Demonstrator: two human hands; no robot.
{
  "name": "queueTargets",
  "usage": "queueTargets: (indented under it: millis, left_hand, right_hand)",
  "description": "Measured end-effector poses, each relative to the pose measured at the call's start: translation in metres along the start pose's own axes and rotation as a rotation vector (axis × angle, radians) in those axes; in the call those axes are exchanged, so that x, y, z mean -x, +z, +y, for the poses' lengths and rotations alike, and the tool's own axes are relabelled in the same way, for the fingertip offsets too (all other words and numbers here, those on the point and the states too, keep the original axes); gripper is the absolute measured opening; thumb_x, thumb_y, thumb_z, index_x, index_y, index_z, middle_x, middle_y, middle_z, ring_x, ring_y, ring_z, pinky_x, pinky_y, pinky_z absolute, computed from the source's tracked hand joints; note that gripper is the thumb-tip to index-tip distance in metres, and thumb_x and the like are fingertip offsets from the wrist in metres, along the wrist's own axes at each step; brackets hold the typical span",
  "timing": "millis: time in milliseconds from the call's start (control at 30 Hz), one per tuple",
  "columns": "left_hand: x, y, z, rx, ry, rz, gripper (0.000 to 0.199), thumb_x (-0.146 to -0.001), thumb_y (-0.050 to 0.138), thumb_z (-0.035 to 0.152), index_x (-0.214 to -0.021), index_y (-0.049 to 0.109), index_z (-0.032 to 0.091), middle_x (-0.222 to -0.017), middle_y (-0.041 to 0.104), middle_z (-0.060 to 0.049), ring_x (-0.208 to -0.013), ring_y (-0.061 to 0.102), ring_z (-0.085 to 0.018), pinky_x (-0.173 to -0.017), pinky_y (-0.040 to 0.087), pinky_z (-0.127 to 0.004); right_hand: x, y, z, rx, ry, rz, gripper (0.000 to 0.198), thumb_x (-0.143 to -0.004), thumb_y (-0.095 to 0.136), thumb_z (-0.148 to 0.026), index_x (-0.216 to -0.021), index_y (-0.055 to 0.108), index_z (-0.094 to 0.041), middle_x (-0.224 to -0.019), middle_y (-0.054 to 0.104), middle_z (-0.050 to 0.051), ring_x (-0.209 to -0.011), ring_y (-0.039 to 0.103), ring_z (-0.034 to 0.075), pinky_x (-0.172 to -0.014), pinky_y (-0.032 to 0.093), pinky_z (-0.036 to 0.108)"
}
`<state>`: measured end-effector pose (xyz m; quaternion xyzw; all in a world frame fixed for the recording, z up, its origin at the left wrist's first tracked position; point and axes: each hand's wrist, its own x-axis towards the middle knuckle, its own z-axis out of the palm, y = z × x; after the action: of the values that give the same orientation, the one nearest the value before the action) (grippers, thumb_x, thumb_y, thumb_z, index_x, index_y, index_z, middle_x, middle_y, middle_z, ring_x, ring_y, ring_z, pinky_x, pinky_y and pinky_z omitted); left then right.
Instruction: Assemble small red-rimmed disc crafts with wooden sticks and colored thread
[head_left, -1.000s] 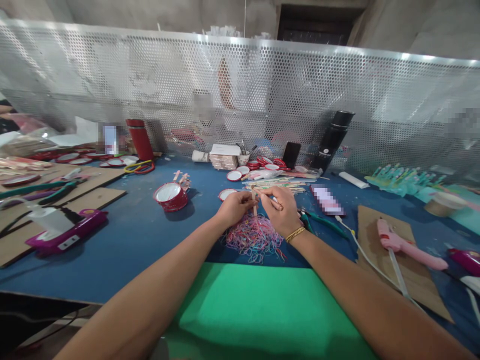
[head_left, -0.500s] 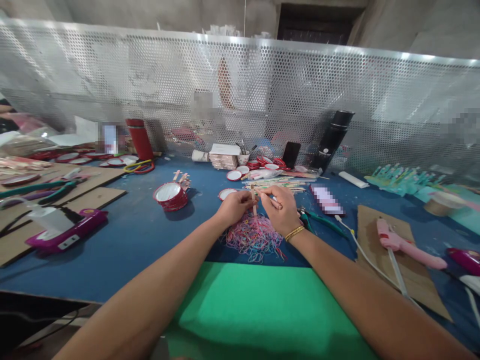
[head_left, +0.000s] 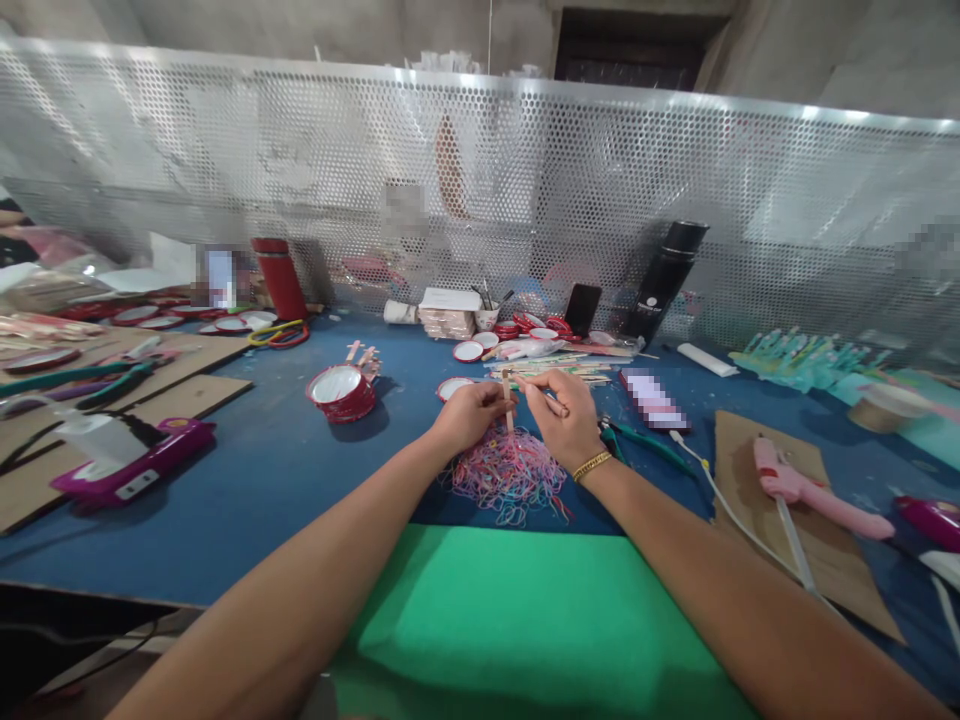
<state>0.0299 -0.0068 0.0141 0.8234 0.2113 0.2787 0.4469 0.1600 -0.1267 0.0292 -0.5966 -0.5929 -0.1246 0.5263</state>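
My left hand [head_left: 472,415] is closed, pinching a flat wooden stick [head_left: 508,402] that stands upright between finger and thumb. Just right of the stick, my right hand [head_left: 564,412] is closed on a slim pen-like tool [head_left: 556,406], mostly hidden by the fingers. Its front end points at the upper part of the stick. Below both hands lies a tangled heap of pink, blue and purple strings [head_left: 514,480]. A white disc with a red rim [head_left: 453,386] rests behind my left hand.
A stack of red-rimmed discs [head_left: 341,393] stands left on the blue table [head_left: 277,480]. Wooden sticks [head_left: 577,368] lie behind my hands. Green-handled pliers [head_left: 649,445], a phone [head_left: 654,398] and a pink glue gun [head_left: 814,490] are on the right. A perforated metal screen [head_left: 337,170] closes the back.
My right hand has shifted slightly to the right, with the pen-like tool in it. My left hand and the stick have stayed almost still.
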Motion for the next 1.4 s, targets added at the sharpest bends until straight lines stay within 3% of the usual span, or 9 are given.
queueTargets:
  millis: [233,467,633,800,1400]
  left_hand:
    - [-0.0004,0.0006,0.0010,-0.019,0.008,0.017,0.030,-0.076,0.063,0.043,-0.072,0.062,0.014,-0.065,0.060,0.000,-0.064,0.055,-0.014,-0.062,0.045,-0.025]
    - [0.0001,0.0005,0.0030,0.007,0.000,0.003,0.029,-0.075,0.064,0.043,-0.078,0.066,0.014,-0.068,0.064,-0.001,-0.066,0.057,-0.015,-0.064,0.046,-0.025]
    - [0.0002,0.0000,0.0033,-0.006,0.012,0.012,0.028,-0.076,0.064,0.042,-0.069,0.061,0.015,-0.064,0.060,0.001,-0.063,0.055,-0.013,-0.063,0.046,-0.024]
    - [0.0003,0.0000,0.0022,0.004,0.005,-0.001,0.030,-0.076,0.064,0.045,-0.076,0.064,0.015,-0.065,0.061,0.001,-0.063,0.055,-0.013,-0.061,0.045,-0.024]
    - [0.0000,0.0001,0.0005,-0.003,0.020,0.004,0.029,-0.076,0.063,0.043,-0.073,0.063,0.014,-0.068,0.063,0.000,-0.066,0.056,-0.014,-0.063,0.046,-0.025]
  right_hand:
    - [0.0011,-0.0005,-0.0018,0.001,-0.037,-0.033,0.013,-0.090,0.055,-0.029,-0.087,0.067,-0.024,-0.083,0.071,0.001,-0.083,0.061,0.020,-0.083,0.040,0.035]
    - [-0.0002,-0.0007,0.0004,-0.001,-0.019,0.018,0.013,-0.090,0.056,-0.029,-0.083,0.066,-0.024,-0.079,0.070,0.001,-0.080,0.061,0.019,-0.081,0.041,0.035]
    - [0.0006,-0.0001,-0.0011,0.000,-0.043,-0.024,0.013,-0.090,0.055,-0.029,-0.088,0.067,-0.024,-0.084,0.071,0.001,-0.084,0.062,0.019,-0.084,0.040,0.035]
    - [-0.0001,-0.0007,-0.0007,-0.003,-0.006,0.003,0.015,-0.091,0.054,-0.030,-0.084,0.066,-0.024,-0.081,0.070,0.002,-0.082,0.061,0.019,-0.082,0.041,0.034]
    - [0.0010,0.0011,-0.0007,-0.015,-0.031,-0.025,0.012,-0.090,0.056,-0.028,-0.088,0.067,-0.024,-0.085,0.071,0.001,-0.085,0.062,0.020,-0.084,0.042,0.035]
